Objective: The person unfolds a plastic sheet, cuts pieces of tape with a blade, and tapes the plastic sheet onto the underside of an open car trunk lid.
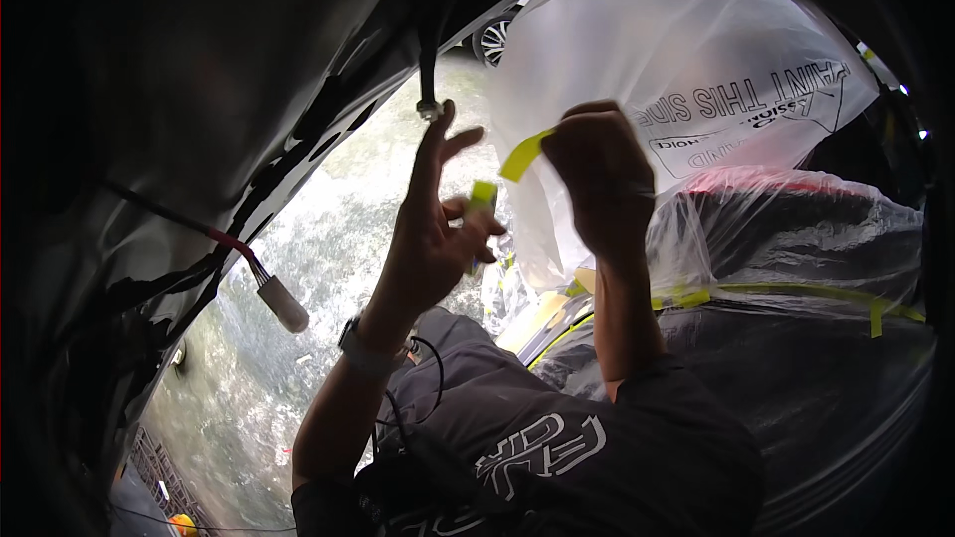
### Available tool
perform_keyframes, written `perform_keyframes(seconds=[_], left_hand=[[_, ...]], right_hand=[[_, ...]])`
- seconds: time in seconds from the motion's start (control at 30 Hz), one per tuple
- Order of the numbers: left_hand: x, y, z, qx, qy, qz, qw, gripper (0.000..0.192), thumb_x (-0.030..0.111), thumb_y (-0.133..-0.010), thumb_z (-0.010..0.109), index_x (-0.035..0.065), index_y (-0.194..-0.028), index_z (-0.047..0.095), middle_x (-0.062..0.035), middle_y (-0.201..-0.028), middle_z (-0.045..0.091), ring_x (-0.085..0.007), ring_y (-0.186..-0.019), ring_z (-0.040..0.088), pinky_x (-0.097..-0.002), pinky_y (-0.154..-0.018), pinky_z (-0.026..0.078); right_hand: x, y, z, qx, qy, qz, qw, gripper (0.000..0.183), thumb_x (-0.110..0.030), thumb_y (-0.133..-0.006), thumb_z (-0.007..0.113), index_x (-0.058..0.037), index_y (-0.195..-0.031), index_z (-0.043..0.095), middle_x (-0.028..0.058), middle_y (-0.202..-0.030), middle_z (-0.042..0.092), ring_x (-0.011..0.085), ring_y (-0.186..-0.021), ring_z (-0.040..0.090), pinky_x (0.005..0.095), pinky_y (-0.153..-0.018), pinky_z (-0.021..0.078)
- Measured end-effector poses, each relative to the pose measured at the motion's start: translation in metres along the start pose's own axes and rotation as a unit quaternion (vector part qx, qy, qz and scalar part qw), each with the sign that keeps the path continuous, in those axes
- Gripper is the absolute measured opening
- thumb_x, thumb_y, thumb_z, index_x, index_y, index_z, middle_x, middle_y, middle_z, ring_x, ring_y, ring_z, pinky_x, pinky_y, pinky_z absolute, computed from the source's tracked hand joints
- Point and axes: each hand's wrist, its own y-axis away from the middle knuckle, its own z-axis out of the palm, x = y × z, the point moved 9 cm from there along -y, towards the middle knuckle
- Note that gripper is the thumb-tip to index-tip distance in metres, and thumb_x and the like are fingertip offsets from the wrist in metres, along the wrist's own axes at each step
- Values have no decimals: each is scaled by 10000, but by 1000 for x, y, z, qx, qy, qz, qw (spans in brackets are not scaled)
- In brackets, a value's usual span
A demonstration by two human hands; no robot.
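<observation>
My left hand (436, 239) is raised with its forefinger and another finger extended. Its lower fingers and thumb hold yellow masking tape (483, 194), seen blurred and partly hidden, possibly a roll. The forefinger's tip is at a pale wire connector (429, 110) on a dark cable hanging from above; whether they touch is unclear. To the right, my right hand (604, 171) is closed, pinching a short strip of yellow masking tape (524, 155) whose free end points down and left. A second wire connector (283, 303), wrapped in pale material, dangles from a red-sleeved cable at the left.
Dark glossy panelling (186, 52) slants along the left. Translucent masking film (597, 37) bearing print hangs at the upper right. More film covers a seat-like shape (806, 216), with yellow tape (806, 289) along it. A car wheel (494, 41) stands beyond the opening, on mottled floor (261, 365).
</observation>
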Motion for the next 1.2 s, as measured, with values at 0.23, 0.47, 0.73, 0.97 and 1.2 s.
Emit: perform_keyframes(seconds=[0.23,0.47,0.73,0.97,1.2], left_hand=[[-46,-56,7,109,109,26,988,412,162,-912,749,54,-1284,608,-46,-1122,635,-78,-819,538,-264,-733,466],[-59,-71,-28,177,272,37,945,101,46,-924,623,64,-986,702,19,-881,663,-70,-721,557,-232,-645,438],[-52,-64,-34,183,200,46,962,133,67,-938,620,26,-1061,651,-35,-872,657,-93,-770,597,-245,-729,466],[-32,-58,-36,232,156,69,957,213,-62,-931,597,3,-1126,653,-27,-871,650,-87,-763,614,-249,-719,503],[-9,-42,-41,291,0,191,937,205,-91,-913,599,-6,-1083,674,-50,-884,648,-106,-772,626,-252,-710,508]], right_hand=[[6,-20,-16,113,-121,2,986,203,77,-859,708,-30,-1010,624,15,-998,594,13,-571,419,173,-504,331],[3,-35,-1,58,15,-35,998,271,92,-809,729,-35,-1031,639,34,-1053,561,48,-684,462,201,-643,396],[15,-53,44,16,100,-89,991,310,54,-791,775,-67,-1056,667,29,-1064,497,45,-599,390,217,-546,339],[20,-56,53,24,95,-80,992,291,77,-786,769,-71,-1011,659,25,-1047,492,54,-656,424,203,-577,365],[18,-47,30,90,-186,-23,978,429,116,-819,704,-60,-1160,513,53,-1129,560,58,-723,543,185,-590,441]])
